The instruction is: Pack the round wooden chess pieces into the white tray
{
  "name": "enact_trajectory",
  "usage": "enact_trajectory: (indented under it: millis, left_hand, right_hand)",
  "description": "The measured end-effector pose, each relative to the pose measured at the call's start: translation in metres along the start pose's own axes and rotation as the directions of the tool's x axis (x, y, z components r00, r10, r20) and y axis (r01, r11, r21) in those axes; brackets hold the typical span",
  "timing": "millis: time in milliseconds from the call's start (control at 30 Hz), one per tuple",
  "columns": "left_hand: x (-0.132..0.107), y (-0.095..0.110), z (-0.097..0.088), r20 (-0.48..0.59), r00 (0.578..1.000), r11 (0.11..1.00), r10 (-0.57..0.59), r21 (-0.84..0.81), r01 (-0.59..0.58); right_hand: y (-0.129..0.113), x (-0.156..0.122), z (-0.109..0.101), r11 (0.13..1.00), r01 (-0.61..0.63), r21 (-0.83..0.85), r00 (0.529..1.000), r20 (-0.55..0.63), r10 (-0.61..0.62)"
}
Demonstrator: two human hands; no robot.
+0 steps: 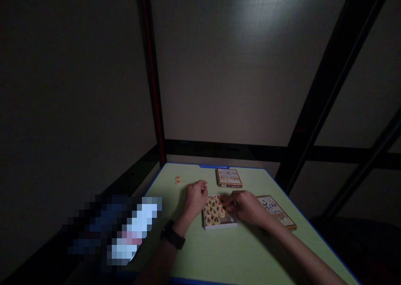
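Observation:
A shallow open box lies on the table, with several round xiangqi pieces packed in rows, marked in black and red characters. Part of its right side shows bare bottom. My right hand reaches over the box's right half, fingertips pinched on what looks like a xiangqi piece, mostly covered by the fingers. At the box's upper left is my left hand, fingers curled together; what they hold, if anything, is hidden. A dark watch sits on my left wrist. Small red-marked pieces lie farther left.
A closed printed box rests near the far edge of the green table. Another flat printed box or lid lies to the right, partly behind my right arm. A bright pixelated patch covers something at the left table edge. Dark walls stand behind.

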State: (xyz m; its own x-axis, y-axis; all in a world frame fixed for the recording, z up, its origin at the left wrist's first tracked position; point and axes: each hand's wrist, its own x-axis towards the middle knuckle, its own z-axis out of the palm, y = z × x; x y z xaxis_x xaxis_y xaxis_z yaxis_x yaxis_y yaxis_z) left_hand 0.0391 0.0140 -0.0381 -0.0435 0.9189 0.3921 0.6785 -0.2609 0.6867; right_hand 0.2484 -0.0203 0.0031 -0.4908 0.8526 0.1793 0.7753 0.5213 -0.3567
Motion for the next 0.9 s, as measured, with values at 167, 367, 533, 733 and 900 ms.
enact_trajectory:
  millis: [167,367,533,733,900]
  left_hand:
    - [0.009,-0.008,-0.042,0.07,0.997,0.801,-0.028,0.598,-0.019]
    - [0.031,-0.029,-0.062,0.047,0.975,0.69,-0.219,0.713,0.121]
    - [0.032,-0.033,-0.056,0.107,0.965,0.691,-0.239,0.717,0.092]
    - [0.027,-0.046,-0.063,0.179,0.954,0.801,-0.241,0.591,0.092]
    - [0.026,-0.059,-0.067,0.187,0.971,0.892,-0.148,0.449,0.05]
  right_hand:
    - [0.006,0.044,0.0,0.991,0.13,0.043,0.989,-0.082,-0.127]
    - [-0.016,0.139,0.026,0.973,0.219,0.068,0.975,0.028,-0.222]
    - [-0.036,0.209,0.065,0.943,0.327,0.065,0.937,0.111,-0.332]
    - [-0.044,0.244,0.1,0.887,0.454,0.086,0.864,0.201,-0.461]
    - [-0.047,0.252,0.11,0.877,0.476,0.067,0.849,0.226,-0.478]
